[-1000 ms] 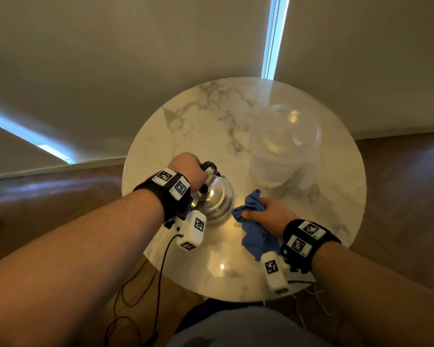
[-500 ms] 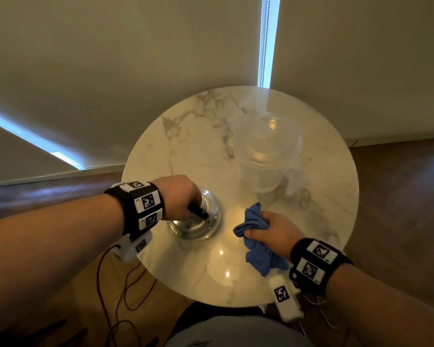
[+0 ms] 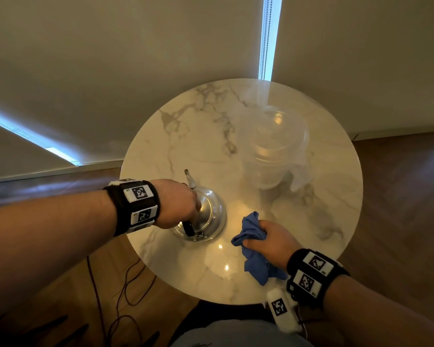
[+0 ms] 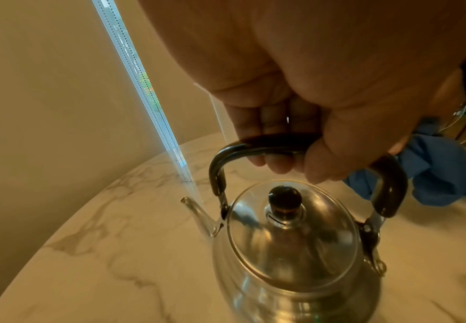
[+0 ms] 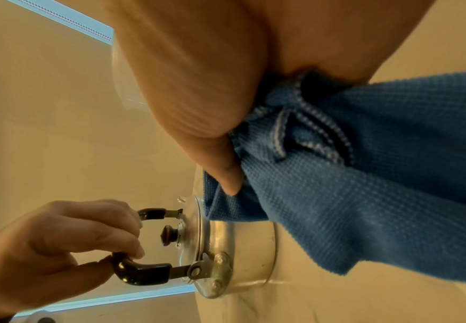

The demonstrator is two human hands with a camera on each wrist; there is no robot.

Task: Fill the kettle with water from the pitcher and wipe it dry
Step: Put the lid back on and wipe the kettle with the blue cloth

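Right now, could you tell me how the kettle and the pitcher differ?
The kettle is shiny metal with a lid on; the pitcher is clear plastic. The left hand grips the kettle's black handle; nothing touches the pitcher. The kettle is smaller. Both stand upright on the marble table.

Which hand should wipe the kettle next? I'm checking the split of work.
Right hand: it already holds the blue cloth beside the kettle, while the left hand grips the handle.

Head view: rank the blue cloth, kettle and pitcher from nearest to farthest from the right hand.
1. Blue cloth, bunched in the right hand.
2. Kettle, to its left, held by the left hand.
3. Pitcher, clear, toward the table's far side.
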